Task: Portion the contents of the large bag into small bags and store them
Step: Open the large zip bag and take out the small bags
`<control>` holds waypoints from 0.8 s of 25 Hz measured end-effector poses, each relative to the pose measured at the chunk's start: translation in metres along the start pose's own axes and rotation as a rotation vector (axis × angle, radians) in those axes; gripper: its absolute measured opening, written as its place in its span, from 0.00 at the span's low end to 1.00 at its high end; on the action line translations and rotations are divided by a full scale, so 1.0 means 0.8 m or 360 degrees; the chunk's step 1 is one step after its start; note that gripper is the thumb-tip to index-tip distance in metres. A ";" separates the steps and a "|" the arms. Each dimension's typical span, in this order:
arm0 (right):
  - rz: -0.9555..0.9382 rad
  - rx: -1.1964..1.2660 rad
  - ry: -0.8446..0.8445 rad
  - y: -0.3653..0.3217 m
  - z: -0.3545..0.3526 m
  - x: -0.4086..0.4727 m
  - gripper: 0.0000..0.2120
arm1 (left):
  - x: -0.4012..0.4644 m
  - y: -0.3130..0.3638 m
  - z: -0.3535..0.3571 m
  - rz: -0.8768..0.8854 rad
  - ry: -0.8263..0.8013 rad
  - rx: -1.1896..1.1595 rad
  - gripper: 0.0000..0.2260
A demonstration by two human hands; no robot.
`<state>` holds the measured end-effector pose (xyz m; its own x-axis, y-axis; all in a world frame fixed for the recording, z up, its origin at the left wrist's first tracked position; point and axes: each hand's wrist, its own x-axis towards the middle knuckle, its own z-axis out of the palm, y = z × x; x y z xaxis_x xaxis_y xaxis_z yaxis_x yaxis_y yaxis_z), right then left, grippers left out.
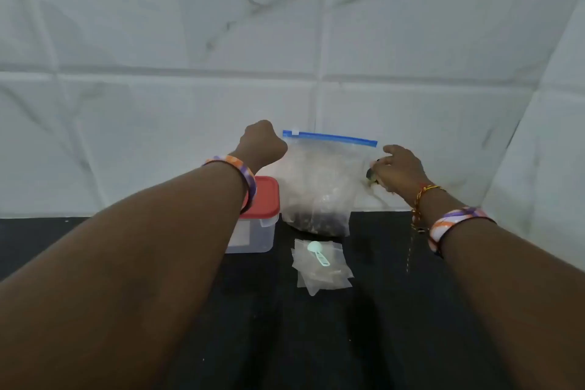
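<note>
Left hand: your left hand (262, 144) is at the clear blue-zippered plastic bag (319, 180); grip unclear.
Right hand: your right hand (399, 169) pinches its right side.
Below: small clear bags (319, 275) under a white plastic scoop (316, 252).

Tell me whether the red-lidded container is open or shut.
Shut. The red lid sits flat on the clear container, left of the large bag; the left forearm hides its left part.

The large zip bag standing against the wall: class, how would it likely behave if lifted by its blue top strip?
The large zip bag would probably sag, since its clear film looks thin and crumpled. Its dark contents sit low, so the bottom likely swings heavy. With the blue strip apparently closed, spilling seems unlikely.
</note>
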<state>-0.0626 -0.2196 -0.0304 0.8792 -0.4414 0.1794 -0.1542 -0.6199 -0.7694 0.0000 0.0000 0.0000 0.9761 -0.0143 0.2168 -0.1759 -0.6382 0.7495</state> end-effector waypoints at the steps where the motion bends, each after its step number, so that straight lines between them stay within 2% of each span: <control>1: 0.0048 0.0188 -0.0062 0.001 0.011 0.009 0.27 | 0.007 -0.002 0.008 -0.0060 -0.0036 -0.0147 0.16; 4: 0.0122 0.0525 -0.0120 -0.004 0.041 0.032 0.28 | 0.024 -0.008 0.028 -0.0251 -0.0160 -0.0684 0.14; 6: 0.0131 0.0508 0.0084 -0.002 0.055 0.043 0.23 | 0.025 -0.011 0.037 -0.0277 -0.0159 -0.0941 0.07; 9: 0.0184 0.0803 0.0382 -0.002 0.051 0.050 0.10 | 0.022 -0.010 0.036 -0.0256 -0.0066 -0.1264 0.04; 12: 0.0167 0.0984 0.0556 -0.022 0.026 0.043 0.13 | 0.009 0.010 0.019 -0.0162 -0.0081 -0.1394 0.06; 15: 0.0034 0.0870 0.0794 -0.063 -0.009 0.015 0.18 | -0.013 0.051 -0.004 -0.0050 -0.0042 -0.1428 0.07; 17: -0.0245 0.0560 0.0928 -0.098 -0.029 -0.018 0.21 | -0.033 0.079 -0.021 0.0055 -0.0015 -0.1448 0.08; 18: -0.0441 0.0377 0.0945 -0.117 -0.036 -0.039 0.20 | -0.047 0.092 -0.030 0.0122 -0.0022 -0.1424 0.08; 20: -0.0775 0.0185 0.0769 -0.154 -0.044 -0.067 0.14 | -0.069 0.114 -0.047 0.0216 -0.0069 -0.1305 0.08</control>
<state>-0.1067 -0.1425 0.0764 0.5326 -0.3865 0.7529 0.2798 -0.7592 -0.5877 -0.0747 -0.0283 0.0799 0.9408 -0.0910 0.3265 -0.3133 0.1342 0.9401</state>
